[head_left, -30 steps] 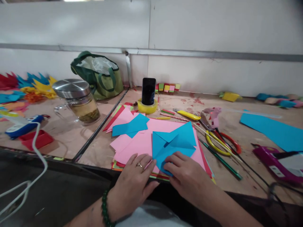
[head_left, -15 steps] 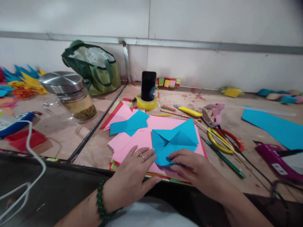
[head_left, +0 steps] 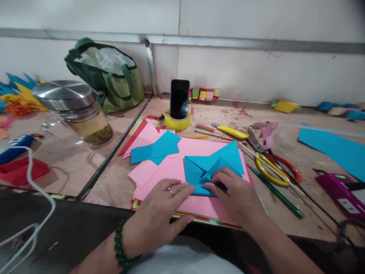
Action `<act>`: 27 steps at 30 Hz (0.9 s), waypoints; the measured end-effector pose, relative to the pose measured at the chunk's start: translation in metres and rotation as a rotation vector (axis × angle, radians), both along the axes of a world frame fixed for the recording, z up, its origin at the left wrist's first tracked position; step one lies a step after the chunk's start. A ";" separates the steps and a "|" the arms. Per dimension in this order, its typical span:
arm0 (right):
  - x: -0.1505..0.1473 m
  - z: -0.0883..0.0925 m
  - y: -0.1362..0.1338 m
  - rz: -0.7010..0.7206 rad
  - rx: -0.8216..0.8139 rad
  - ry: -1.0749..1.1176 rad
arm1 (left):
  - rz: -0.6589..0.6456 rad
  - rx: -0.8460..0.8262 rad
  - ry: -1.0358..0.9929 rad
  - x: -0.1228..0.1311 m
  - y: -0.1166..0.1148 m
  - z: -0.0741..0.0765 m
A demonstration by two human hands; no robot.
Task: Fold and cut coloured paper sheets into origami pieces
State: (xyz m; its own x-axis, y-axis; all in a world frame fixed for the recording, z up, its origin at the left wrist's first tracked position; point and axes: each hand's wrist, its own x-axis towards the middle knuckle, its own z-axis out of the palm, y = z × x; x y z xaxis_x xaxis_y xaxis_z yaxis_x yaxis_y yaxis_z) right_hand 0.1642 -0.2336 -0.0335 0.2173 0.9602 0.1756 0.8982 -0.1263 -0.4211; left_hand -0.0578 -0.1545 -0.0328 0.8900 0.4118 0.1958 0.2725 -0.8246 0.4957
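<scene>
A partly folded sheet of blue paper point(head_left: 192, 179) lies on a stack of pink paper point(head_left: 209, 207) in front of me. My left hand point(head_left: 164, 207), with a ring and a green bead bracelet, rests flat with its fingers stretched out, fingertips at the blue paper's left edge. My right hand point(head_left: 235, 192) has its thumb and fingers curled together on a flap near the middle of the blue paper; its fingertips are partly hidden. A second folded blue paper piece point(head_left: 154, 148) lies on pink sheets to the left.
Right of the stack lie scissors point(head_left: 270, 169), a green pen point(head_left: 276, 192), a yellow cutter point(head_left: 232, 132) and a pink glue gun point(head_left: 267, 135). Behind stands a phone point(head_left: 179, 99) in a yellow tape roll point(head_left: 177, 122). A glass tea jar point(head_left: 85, 125) and green bag point(head_left: 125, 97) stand left.
My right hand has moved away from me, bringing the blue paper's near edge up; that curved edge now looks straighter and creased. My left hand stays nearly in place. The view has shifted slightly.
</scene>
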 end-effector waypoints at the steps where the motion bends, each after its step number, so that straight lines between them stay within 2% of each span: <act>1: 0.000 0.000 0.000 0.004 0.012 -0.010 | -0.012 0.022 0.006 0.000 0.000 0.000; 7: 0.000 -0.004 0.000 0.007 0.055 -0.046 | -0.010 0.131 0.001 0.002 -0.003 -0.003; 14: -0.001 -0.005 0.001 0.005 0.074 -0.056 | -0.022 0.168 0.012 -0.002 -0.006 -0.005; 27: 0.001 -0.007 0.001 0.033 0.084 -0.040 | -0.066 0.085 0.072 -0.007 -0.002 0.000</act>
